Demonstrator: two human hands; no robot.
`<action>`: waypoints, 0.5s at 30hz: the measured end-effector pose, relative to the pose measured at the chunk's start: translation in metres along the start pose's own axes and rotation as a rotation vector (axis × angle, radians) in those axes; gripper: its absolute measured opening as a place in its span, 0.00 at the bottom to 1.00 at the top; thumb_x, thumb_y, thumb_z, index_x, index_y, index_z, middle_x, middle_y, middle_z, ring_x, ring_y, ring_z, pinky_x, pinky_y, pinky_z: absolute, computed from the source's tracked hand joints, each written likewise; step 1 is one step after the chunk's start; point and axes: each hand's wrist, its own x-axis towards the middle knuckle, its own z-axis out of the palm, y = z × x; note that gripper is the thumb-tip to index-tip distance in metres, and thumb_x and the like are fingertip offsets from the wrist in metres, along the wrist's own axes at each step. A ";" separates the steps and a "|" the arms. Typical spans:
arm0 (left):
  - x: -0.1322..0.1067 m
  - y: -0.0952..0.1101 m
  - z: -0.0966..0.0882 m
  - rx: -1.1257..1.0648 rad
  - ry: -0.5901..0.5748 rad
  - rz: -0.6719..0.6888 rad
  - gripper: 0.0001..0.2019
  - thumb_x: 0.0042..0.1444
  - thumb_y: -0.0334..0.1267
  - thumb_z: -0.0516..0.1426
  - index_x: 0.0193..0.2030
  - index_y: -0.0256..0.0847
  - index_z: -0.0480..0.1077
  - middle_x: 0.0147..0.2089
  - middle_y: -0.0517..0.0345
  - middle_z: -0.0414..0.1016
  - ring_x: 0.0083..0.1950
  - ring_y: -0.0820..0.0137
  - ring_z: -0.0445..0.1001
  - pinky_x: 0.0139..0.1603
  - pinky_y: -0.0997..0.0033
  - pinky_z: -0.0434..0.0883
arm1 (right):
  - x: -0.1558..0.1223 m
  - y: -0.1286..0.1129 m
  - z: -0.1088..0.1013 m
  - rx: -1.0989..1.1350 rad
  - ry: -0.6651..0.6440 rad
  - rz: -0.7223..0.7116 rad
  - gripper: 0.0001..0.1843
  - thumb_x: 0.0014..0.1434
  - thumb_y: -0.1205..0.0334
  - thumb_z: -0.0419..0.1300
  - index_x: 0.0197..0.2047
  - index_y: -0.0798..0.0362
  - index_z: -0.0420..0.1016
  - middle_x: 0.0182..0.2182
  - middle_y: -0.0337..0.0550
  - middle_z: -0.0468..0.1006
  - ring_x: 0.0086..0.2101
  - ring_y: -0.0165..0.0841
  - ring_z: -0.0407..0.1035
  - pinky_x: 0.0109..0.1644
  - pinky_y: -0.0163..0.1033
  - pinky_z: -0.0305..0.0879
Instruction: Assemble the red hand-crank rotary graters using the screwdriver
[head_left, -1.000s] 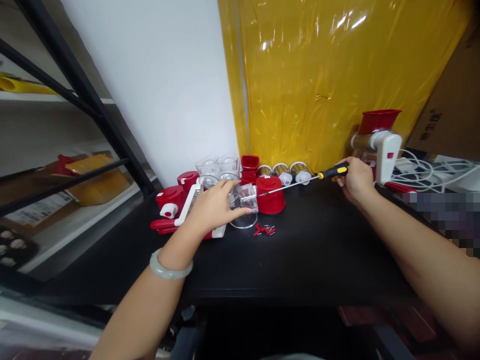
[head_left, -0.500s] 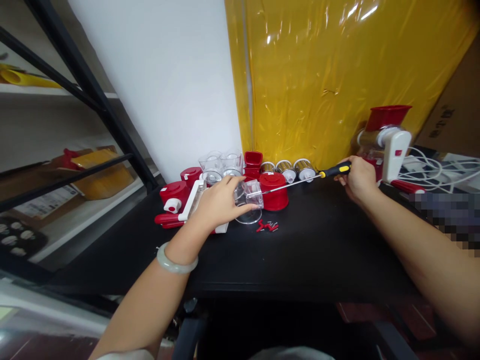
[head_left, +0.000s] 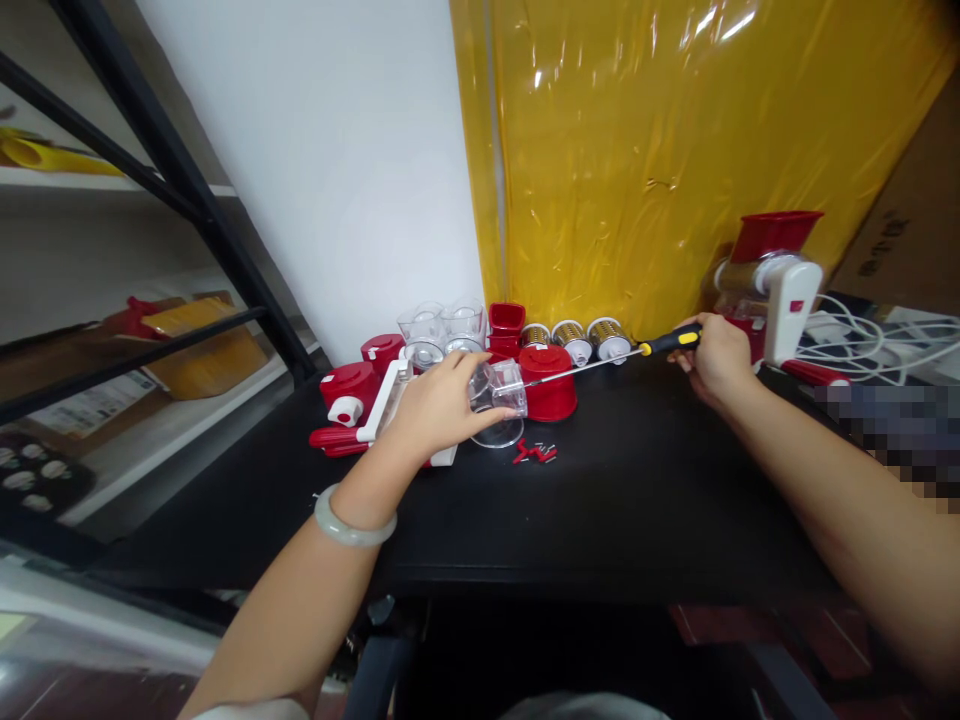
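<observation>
My left hand (head_left: 439,405) grips a clear plastic housing (head_left: 508,388), its thumb and fingers around the body. A screwdriver (head_left: 670,343) with a black and yellow handle is held in my right hand (head_left: 716,358). Its long metal shaft runs leftward, with the tip at the right end of the clear housing; whether it meets a screw I cannot tell. Behind the shaft stands a red round base (head_left: 551,385). Small red pieces with screws (head_left: 535,453) lie on the black table (head_left: 600,530), just in front.
Red bases (head_left: 351,383), white frames with red handles (head_left: 337,438) and clear parts (head_left: 442,322) crowd the left. Grater drums (head_left: 571,340) and a red hopper (head_left: 506,320) line the back. An assembled grater (head_left: 786,300) and white cables (head_left: 870,340) stand right.
Almost nothing differs. Both hands, the clear housing and the screwdriver keep their places, with only a slight shift in my right hand's fingers on the handle.
</observation>
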 end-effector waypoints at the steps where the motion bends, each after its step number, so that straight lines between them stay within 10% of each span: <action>1: 0.000 0.000 0.000 -0.002 0.001 0.001 0.36 0.52 0.65 0.56 0.60 0.43 0.63 0.54 0.47 0.71 0.47 0.56 0.75 0.43 0.59 0.72 | -0.001 -0.001 0.001 -0.008 0.014 -0.010 0.08 0.48 0.66 0.50 0.21 0.52 0.67 0.07 0.31 0.57 0.09 0.26 0.52 0.13 0.33 0.55; 15: 0.000 0.000 -0.001 0.014 -0.011 0.001 0.37 0.52 0.66 0.55 0.61 0.42 0.62 0.56 0.47 0.71 0.47 0.56 0.75 0.43 0.59 0.72 | -0.007 -0.001 0.004 -0.017 0.010 -0.022 0.09 0.47 0.67 0.50 0.21 0.53 0.68 0.07 0.32 0.58 0.09 0.26 0.52 0.16 0.34 0.59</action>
